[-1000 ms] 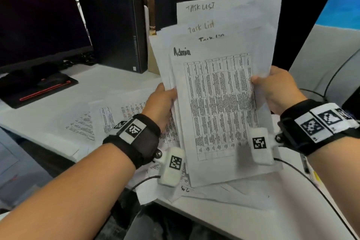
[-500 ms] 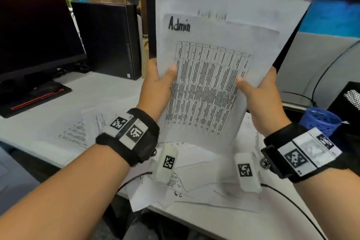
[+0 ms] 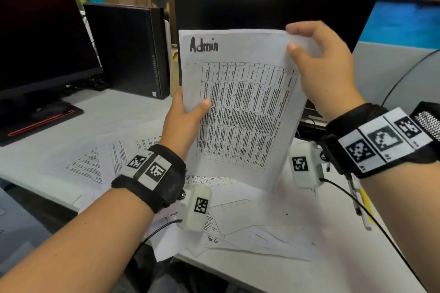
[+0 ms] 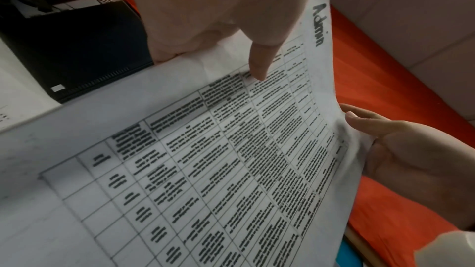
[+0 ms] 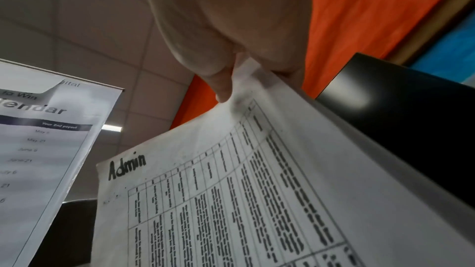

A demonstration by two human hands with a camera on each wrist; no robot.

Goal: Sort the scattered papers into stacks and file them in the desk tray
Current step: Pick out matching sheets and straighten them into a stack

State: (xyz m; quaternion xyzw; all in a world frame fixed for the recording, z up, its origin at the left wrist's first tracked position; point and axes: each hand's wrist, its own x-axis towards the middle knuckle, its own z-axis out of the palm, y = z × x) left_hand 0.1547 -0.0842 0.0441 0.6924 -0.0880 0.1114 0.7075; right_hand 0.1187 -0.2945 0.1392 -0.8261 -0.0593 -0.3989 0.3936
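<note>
Office workstation: a grey tabletop (image 3: 71, 126) carries a dark monitor (image 3: 35, 43) at the left, a black desktop computer (image 3: 128, 50) behind it, and loose printed papers (image 3: 250, 221) scattered across the near edge. No desk tray can be identified in any view.

Step in hand, by judgement: gathering and squaring one category of sheets. A sheaf of papers (image 3: 242, 107), its front sheet headed "Admin" above a printed table, is held upright above the tabletop, bottom edge just over the scattered sheets (contact with them cannot be told).

The left hand (image 3: 188, 116) grips the sheaf at its left edge about mid-height, thumb on the front face and fingers behind. The right hand (image 3: 319, 64) pinches the top right corner, thumb in front and fingers curled over the top edge; the right wrist view confirms this pinch.

Next move, as judged: level the edges, set the sheaf down as a distinct stack clear of the unsorted sheets, then collect more. The corner pinch is light and thin sheets may slip or fan, so a firmer two-handed hold is advisable.
</note>
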